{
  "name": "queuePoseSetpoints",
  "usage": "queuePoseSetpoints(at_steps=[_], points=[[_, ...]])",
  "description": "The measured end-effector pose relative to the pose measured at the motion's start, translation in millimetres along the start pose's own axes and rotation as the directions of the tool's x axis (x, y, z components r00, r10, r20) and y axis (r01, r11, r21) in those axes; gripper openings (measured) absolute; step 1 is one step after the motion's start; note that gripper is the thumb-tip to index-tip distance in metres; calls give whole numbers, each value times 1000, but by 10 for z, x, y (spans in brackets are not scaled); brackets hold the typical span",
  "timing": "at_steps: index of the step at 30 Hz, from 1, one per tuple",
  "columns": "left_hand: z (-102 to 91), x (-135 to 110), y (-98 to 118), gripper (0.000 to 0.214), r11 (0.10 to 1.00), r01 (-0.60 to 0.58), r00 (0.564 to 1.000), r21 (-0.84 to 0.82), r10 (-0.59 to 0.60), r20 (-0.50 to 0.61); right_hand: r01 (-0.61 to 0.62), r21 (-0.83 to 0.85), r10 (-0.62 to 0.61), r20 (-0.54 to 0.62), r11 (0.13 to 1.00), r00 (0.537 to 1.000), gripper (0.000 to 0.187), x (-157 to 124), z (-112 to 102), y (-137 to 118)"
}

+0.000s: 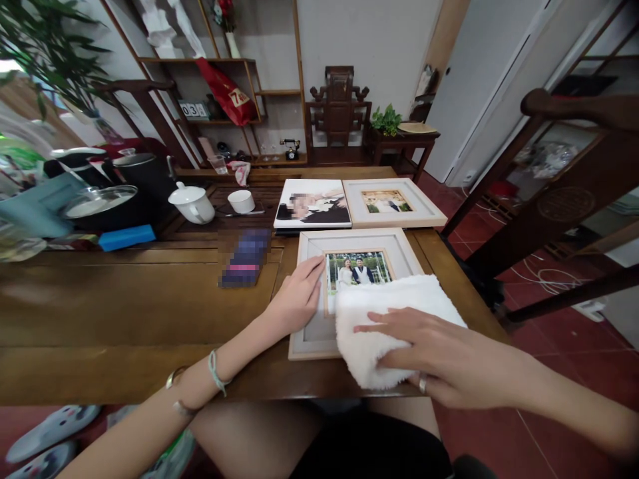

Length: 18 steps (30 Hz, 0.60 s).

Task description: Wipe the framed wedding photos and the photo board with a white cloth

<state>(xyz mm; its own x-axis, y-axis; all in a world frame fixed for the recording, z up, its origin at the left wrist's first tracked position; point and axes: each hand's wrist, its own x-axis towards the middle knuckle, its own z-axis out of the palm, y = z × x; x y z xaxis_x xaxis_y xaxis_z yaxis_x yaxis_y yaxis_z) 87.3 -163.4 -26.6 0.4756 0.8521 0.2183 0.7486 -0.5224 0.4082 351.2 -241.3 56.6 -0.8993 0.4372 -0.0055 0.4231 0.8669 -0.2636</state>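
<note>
A light wooden picture frame [311,243] with a wide pale mat lies face up at the table's front edge, around a photo [369,265] of a couple. My left hand [295,296] rests on the frame's left side, fingers stretched along the mat beside the photo. On the frame's lower right lies a fluffy white cloth [399,296], which covers part of the photo and hangs past the frame's border. My right hand [429,352] is on that cloth, some fingers extended over it and others curled at its near edge.
Behind the frame lie a photo panel [327,216] and another framed picture [424,206]. Left of them are a blurred dark phone-like item [244,259], a white bowl [241,201], a lidded white cup [192,202], a blue box [127,237] and pots. A wooden chair [539,193] stands right.
</note>
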Motion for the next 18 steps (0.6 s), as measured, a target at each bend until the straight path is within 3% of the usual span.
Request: queuePoseSetpoints(at_steps=[3,7,13,16,18], points=[[7,-1,-15,49,1000,-15,1000,-1,15,-3,-6,-15,6,-12,1000,1000,57,42,99,106],[4,-3,-29,51,1000,-26,1000,8,25,8,-116,-174,105,-71,978,992,58,153,187,495],[-33,0,1,49,1000,-5,1000,-3,5,22,-299,-359,241,-198,884,950,56,389,31,1129],[-39,1,9,49,1000,1,1000,-14,-1,13,-327,-390,251,-233,861,939,53,516,-23,1262],[-36,1,8,48,1000,-1,1000,-22,1,5,-296,-362,232,-210,884,950,55,566,-9,1216]])
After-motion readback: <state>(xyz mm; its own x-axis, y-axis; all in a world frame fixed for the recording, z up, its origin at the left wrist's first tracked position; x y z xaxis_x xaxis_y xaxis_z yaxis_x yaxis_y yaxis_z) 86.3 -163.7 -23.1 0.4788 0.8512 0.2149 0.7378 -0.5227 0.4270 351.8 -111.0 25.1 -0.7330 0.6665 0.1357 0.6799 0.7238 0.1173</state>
